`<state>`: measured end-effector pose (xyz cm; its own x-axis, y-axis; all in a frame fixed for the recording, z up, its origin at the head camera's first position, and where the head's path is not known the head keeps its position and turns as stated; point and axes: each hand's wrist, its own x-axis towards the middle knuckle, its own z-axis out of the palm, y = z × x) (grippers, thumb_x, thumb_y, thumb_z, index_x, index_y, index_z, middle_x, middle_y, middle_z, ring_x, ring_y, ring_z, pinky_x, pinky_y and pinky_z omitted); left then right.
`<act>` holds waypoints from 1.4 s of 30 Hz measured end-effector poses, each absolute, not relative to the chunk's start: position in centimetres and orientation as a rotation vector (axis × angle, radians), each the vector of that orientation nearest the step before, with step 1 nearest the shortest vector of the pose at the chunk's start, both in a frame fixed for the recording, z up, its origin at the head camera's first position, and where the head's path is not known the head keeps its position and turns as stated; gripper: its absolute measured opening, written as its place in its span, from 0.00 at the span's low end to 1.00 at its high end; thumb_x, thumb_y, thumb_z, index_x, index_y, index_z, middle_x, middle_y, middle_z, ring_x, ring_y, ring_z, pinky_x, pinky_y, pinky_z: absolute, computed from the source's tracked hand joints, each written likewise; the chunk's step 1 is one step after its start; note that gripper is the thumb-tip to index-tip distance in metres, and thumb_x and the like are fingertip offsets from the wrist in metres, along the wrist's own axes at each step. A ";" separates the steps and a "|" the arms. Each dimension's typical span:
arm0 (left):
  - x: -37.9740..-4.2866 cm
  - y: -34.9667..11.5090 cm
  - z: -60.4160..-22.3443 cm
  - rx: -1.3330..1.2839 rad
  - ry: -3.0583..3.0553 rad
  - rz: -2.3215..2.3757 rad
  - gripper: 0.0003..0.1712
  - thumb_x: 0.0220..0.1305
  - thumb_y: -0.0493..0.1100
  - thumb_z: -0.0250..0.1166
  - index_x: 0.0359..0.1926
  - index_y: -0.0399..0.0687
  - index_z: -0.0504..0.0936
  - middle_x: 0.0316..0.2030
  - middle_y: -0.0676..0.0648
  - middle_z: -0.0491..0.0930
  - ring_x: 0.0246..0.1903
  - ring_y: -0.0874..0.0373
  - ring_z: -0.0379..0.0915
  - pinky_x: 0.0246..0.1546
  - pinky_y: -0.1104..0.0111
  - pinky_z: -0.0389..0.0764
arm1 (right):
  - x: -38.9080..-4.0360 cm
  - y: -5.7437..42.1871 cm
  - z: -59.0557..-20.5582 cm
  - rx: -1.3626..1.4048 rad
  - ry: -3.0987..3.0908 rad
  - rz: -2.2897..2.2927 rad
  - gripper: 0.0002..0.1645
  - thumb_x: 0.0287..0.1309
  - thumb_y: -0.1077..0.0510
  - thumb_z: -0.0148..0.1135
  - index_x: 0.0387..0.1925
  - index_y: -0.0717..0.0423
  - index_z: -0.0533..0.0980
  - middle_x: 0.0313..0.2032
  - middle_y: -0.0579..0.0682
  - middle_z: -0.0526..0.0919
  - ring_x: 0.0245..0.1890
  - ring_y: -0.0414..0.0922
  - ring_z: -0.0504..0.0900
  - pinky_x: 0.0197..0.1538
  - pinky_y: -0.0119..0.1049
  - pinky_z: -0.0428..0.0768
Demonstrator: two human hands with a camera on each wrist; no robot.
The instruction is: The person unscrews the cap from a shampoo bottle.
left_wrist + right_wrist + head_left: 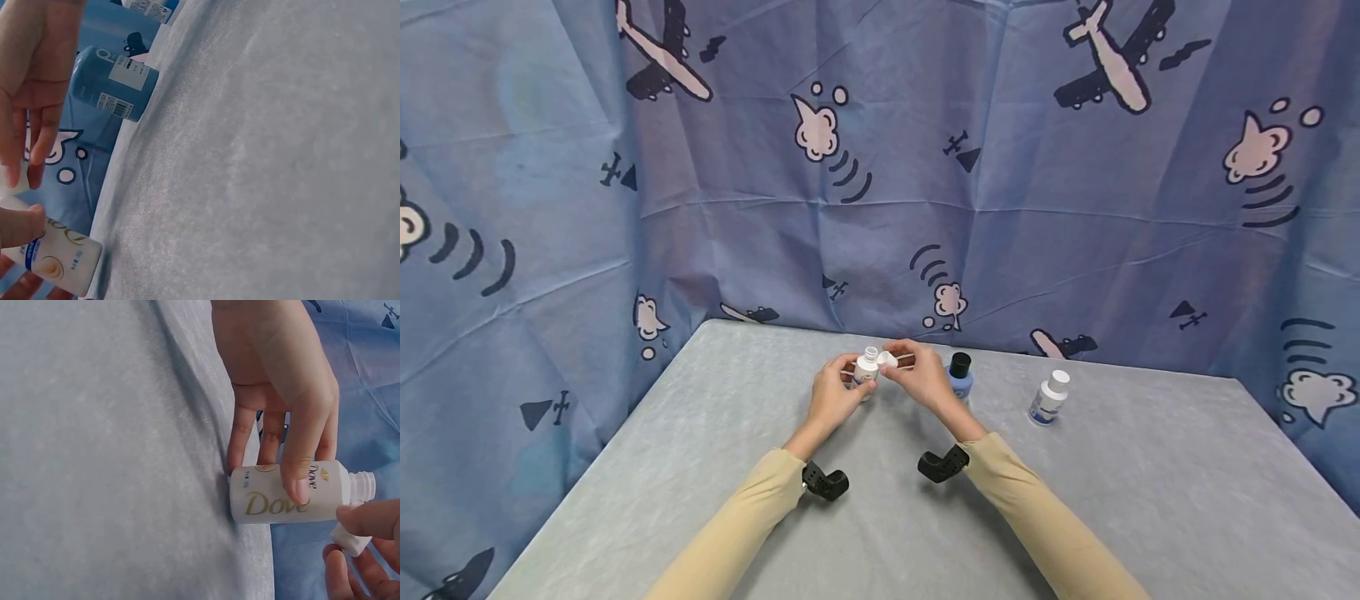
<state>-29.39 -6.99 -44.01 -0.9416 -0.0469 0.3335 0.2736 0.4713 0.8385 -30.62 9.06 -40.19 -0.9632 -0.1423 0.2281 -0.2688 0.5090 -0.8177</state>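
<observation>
My left hand (835, 395) grips a small white Dove bottle (262, 501) round its body, thumb across the front. The bottle's threaded neck is bare in the right wrist view. Beside that neck, my right hand (922, 379) pinches a white screw cap (351, 539) between thumb and fingers. The cap is off the bottle and tilted, its hollow side showing in the head view. The bottle stands upright, its base right at the table (850, 533). Just behind the right hand is a blue bottle (112, 84) with a black cap, partly hidden by that hand in the head view.
To the right of the blue bottle stands another white bottle (1048, 398) with its white cap on and a blue label. A blue curtain (880, 217) printed with planes and clouds hangs behind the table. Black straps with camera mounts (825, 482) sit on both wrists.
</observation>
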 end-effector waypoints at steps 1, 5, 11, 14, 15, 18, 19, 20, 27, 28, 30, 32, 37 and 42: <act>-29.4 -7.0 -44.0 -0.190 -2.411 -1.461 0.25 0.49 0.39 0.74 0.51 0.39 0.80 0.40 0.39 0.82 0.37 0.47 0.80 0.42 0.60 0.80 | -30.6 9.0 -40.3 0.360 -2.615 1.453 0.20 0.53 0.63 0.68 0.50 0.59 0.79 0.48 0.59 0.83 0.44 0.54 0.83 0.44 0.42 0.83; -29.5 -6.9 -44.1 -0.181 -2.409 -1.479 0.26 0.51 0.37 0.73 0.52 0.38 0.79 0.42 0.38 0.81 0.40 0.47 0.79 0.43 0.60 0.80 | -30.7 8.9 -40.5 0.339 -2.634 1.478 0.20 0.53 0.65 0.67 0.50 0.58 0.79 0.49 0.60 0.82 0.44 0.54 0.83 0.43 0.41 0.83; -29.5 -6.9 -44.1 -0.194 -2.381 -1.507 0.26 0.51 0.35 0.72 0.52 0.33 0.78 0.42 0.36 0.80 0.42 0.47 0.79 0.42 0.61 0.82 | -30.7 9.0 -41.1 0.345 -2.652 1.444 0.19 0.52 0.67 0.67 0.48 0.60 0.79 0.46 0.60 0.84 0.45 0.54 0.83 0.45 0.42 0.82; -29.5 -6.9 -44.2 -0.202 -2.363 -1.538 0.25 0.52 0.33 0.71 0.52 0.32 0.77 0.43 0.35 0.80 0.42 0.46 0.79 0.43 0.61 0.83 | -30.8 9.0 -41.5 0.366 -2.661 1.409 0.18 0.52 0.67 0.67 0.47 0.61 0.79 0.45 0.60 0.84 0.45 0.54 0.82 0.47 0.44 0.81; -29.6 -6.9 -44.2 -0.206 -2.359 -1.546 0.25 0.52 0.33 0.70 0.52 0.32 0.77 0.44 0.34 0.79 0.43 0.45 0.79 0.43 0.61 0.83 | -30.8 9.0 -41.6 0.374 -2.661 1.397 0.18 0.51 0.67 0.67 0.46 0.61 0.79 0.44 0.60 0.85 0.45 0.54 0.82 0.48 0.44 0.81; -29.6 -6.9 -44.4 -0.220 -2.357 -1.557 0.25 0.53 0.32 0.70 0.53 0.31 0.76 0.45 0.34 0.79 0.43 0.44 0.79 0.44 0.61 0.83 | -30.8 9.0 -41.9 0.380 -2.666 1.368 0.17 0.52 0.67 0.67 0.45 0.61 0.79 0.43 0.59 0.85 0.44 0.53 0.82 0.48 0.44 0.81; -29.7 -6.9 -44.4 -0.226 -2.357 -1.556 0.25 0.53 0.32 0.70 0.53 0.31 0.76 0.46 0.33 0.79 0.44 0.44 0.79 0.44 0.62 0.83 | -30.9 9.0 -42.0 0.380 -2.668 1.364 0.16 0.52 0.67 0.67 0.45 0.61 0.79 0.43 0.59 0.85 0.44 0.53 0.82 0.48 0.44 0.81; -29.7 -6.9 -44.4 -0.230 -2.359 -1.552 0.25 0.53 0.31 0.70 0.53 0.31 0.76 0.46 0.33 0.79 0.44 0.44 0.79 0.44 0.62 0.83 | -30.9 8.9 -42.0 0.378 -2.671 1.363 0.16 0.51 0.67 0.67 0.45 0.61 0.80 0.43 0.58 0.85 0.44 0.52 0.82 0.48 0.44 0.81; -29.7 -7.0 -44.4 -0.246 -2.381 -1.544 0.25 0.54 0.31 0.68 0.54 0.30 0.75 0.47 0.33 0.79 0.44 0.44 0.80 0.44 0.61 0.83 | -30.9 8.9 -42.2 0.349 -2.688 1.401 0.17 0.50 0.69 0.65 0.46 0.61 0.80 0.44 0.59 0.85 0.43 0.52 0.83 0.46 0.42 0.82; -29.7 -7.0 -44.3 -0.249 -2.387 -1.543 0.25 0.55 0.31 0.68 0.55 0.30 0.75 0.48 0.33 0.79 0.44 0.43 0.80 0.44 0.60 0.83 | -30.9 8.9 -42.2 0.344 -2.687 1.407 0.17 0.50 0.70 0.65 0.46 0.61 0.80 0.44 0.59 0.85 0.43 0.52 0.83 0.46 0.42 0.82; -29.6 -7.0 -44.3 -0.256 -2.398 -1.536 0.26 0.55 0.31 0.68 0.56 0.30 0.74 0.48 0.33 0.79 0.45 0.43 0.80 0.45 0.60 0.83 | -30.9 8.9 -42.3 0.337 -2.687 1.407 0.18 0.50 0.70 0.65 0.45 0.61 0.80 0.44 0.59 0.85 0.43 0.52 0.83 0.46 0.41 0.82; -29.6 -7.1 -44.3 -0.258 -2.408 -1.533 0.26 0.56 0.32 0.68 0.57 0.31 0.74 0.49 0.33 0.79 0.45 0.43 0.80 0.45 0.60 0.83 | -30.9 8.9 -42.4 0.347 -2.684 1.414 0.18 0.49 0.71 0.65 0.45 0.62 0.80 0.43 0.59 0.85 0.42 0.52 0.84 0.45 0.41 0.82; -29.6 -7.2 -44.4 -0.212 -2.419 -1.533 0.29 0.55 0.33 0.69 0.59 0.36 0.73 0.47 0.34 0.80 0.42 0.45 0.81 0.44 0.58 0.82 | -30.8 8.8 -42.5 0.337 -2.729 1.397 0.17 0.49 0.70 0.67 0.44 0.62 0.80 0.42 0.59 0.85 0.41 0.51 0.84 0.42 0.39 0.82; -29.5 -7.3 -44.4 -0.168 -2.408 -1.557 0.30 0.54 0.34 0.70 0.59 0.40 0.73 0.45 0.36 0.82 0.40 0.45 0.81 0.44 0.57 0.81 | -30.9 8.8 -42.7 0.290 -2.805 1.367 0.16 0.50 0.68 0.68 0.43 0.61 0.80 0.40 0.57 0.85 0.39 0.49 0.84 0.39 0.36 0.81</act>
